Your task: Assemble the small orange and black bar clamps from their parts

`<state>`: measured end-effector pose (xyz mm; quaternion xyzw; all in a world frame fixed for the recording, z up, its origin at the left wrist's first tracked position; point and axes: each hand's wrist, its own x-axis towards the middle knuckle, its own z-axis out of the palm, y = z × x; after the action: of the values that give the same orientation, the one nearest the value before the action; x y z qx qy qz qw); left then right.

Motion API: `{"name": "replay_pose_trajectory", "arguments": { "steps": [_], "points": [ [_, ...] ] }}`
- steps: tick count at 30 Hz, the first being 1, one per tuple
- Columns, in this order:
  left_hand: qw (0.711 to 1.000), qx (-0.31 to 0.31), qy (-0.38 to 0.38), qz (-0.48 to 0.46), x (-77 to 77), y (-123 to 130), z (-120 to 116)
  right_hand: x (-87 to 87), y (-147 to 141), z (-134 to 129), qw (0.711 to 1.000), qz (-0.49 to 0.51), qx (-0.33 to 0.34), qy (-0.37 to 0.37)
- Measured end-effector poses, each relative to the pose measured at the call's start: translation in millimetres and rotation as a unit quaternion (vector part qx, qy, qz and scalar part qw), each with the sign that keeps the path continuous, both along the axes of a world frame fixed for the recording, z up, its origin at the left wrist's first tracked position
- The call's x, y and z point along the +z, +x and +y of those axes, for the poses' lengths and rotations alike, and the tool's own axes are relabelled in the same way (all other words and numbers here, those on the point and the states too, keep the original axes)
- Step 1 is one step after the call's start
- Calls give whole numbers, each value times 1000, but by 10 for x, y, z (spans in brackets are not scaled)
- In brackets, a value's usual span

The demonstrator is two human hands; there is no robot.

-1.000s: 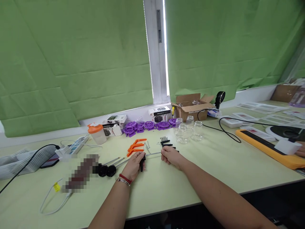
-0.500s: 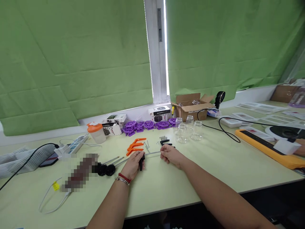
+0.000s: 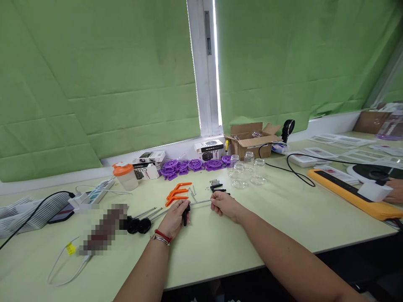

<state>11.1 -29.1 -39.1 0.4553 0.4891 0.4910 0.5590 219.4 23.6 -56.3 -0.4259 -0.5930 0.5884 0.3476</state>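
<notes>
My left hand (image 3: 174, 219) is closed around a small black plastic part (image 3: 185, 217) above the front of the table. From that part a thin metal rod (image 3: 201, 202) runs level to the right. Its far end is pinched between the thumb and fingers of my right hand (image 3: 226, 205). Just beyond my left hand lie several orange plastic handles (image 3: 178, 192) and a few metal pins (image 3: 194, 190). Several more rods with black round ends (image 3: 145, 225) rest to its left. Springs (image 3: 215, 183) and black parts (image 3: 216, 187) lie behind my right hand.
Clear jars (image 3: 239, 176), a cardboard box (image 3: 253, 142) and purple plastic parts (image 3: 195, 165) stand along the back. An orange-lidded bottle (image 3: 124, 176) and power strip (image 3: 102, 188) are left. At right, another person's hand (image 3: 396, 191) is beside a yellow-and-black bar (image 3: 349, 195).
The view has shifted slightly. My hands keep the same grip on the black part and the rod. At the far right, the other person's hand and a white object have shifted a little.
</notes>
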Motion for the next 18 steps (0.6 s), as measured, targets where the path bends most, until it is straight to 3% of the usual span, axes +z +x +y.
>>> {"name": "replay_pose_trajectory", "arguments": {
  "steps": [9,18],
  "points": [
    [1000,3,-4,0,34,26,-17,-32,-32,33,1000,-13,-10,-11],
    [1000,-3,-2,3,39,26,-15,77,-35,-28,1000,-20,-15,-18]
  ]
}}
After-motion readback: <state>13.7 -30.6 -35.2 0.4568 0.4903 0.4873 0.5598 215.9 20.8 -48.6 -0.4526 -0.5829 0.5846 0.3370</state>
